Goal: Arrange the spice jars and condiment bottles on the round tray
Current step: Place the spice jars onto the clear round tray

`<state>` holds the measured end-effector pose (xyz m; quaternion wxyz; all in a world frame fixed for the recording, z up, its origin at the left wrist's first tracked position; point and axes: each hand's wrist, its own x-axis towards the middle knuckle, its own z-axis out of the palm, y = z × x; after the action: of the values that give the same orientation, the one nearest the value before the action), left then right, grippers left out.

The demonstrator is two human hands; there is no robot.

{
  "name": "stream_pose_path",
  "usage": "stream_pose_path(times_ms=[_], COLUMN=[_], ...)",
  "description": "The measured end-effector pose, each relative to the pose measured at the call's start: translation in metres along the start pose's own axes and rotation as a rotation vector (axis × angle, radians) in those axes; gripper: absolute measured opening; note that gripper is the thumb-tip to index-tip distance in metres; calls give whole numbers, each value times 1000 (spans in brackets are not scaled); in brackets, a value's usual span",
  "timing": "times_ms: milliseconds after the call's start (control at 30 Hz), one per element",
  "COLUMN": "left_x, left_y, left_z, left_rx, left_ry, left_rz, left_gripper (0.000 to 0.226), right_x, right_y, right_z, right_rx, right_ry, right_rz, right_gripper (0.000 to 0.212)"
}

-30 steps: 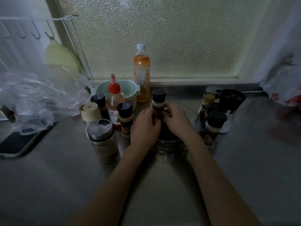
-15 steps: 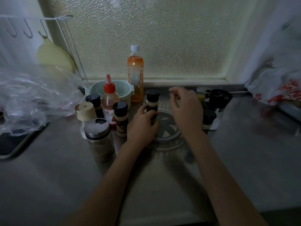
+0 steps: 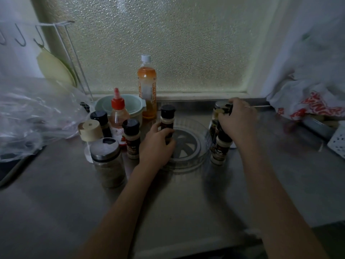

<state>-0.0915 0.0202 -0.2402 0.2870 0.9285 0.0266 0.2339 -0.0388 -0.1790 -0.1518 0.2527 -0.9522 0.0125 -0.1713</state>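
A clear round tray (image 3: 200,154) sits mid-counter. My left hand (image 3: 156,144) grips a black-capped spice jar (image 3: 167,116) standing at the tray's left edge. My right hand (image 3: 237,124) covers a cluster of jars right of the tray; its fingers wrap around a dark-lidded jar (image 3: 222,109), and a spice jar (image 3: 220,150) stands below it. Left of the tray stand a spice jar (image 3: 131,138), a red-capped squeeze bottle (image 3: 118,116), a steel-lidded glass jar (image 3: 108,161), a beige-capped bottle (image 3: 89,128), another black-capped jar (image 3: 100,120) and a tall orange bottle (image 3: 147,86).
A pale green bowl (image 3: 104,105) stands behind the left group. A crumpled clear plastic bag (image 3: 31,113) fills the left side, under a wire rack (image 3: 61,45). A white and red bag (image 3: 308,101) lies at the right. The frosted window is behind.
My right hand left the jar on the tray and moved right onto the jar cluster. My left hand stayed on the black-capped jar. The camera shifted right.
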Motion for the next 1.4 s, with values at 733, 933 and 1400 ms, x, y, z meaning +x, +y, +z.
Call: stream_pose_path(times_ms=[733, 933, 1400], left_x=[-1, -2, -1], left_y=[2, 2, 4], left_z=[0, -1, 3], left_rx=[4, -7, 0], left_ry=[10, 6, 62], left_rz=[-28, -32, -60], left_gripper=[31, 30, 30], right_x=[-19, -23, -22], right_y=[-10, -9, -59], right_z=[7, 25, 0], right_rx=[-180, -202, 108], right_ry=[-29, 12, 217], right_rz=[-86, -112, -409], right_gripper=[35, 40, 30])
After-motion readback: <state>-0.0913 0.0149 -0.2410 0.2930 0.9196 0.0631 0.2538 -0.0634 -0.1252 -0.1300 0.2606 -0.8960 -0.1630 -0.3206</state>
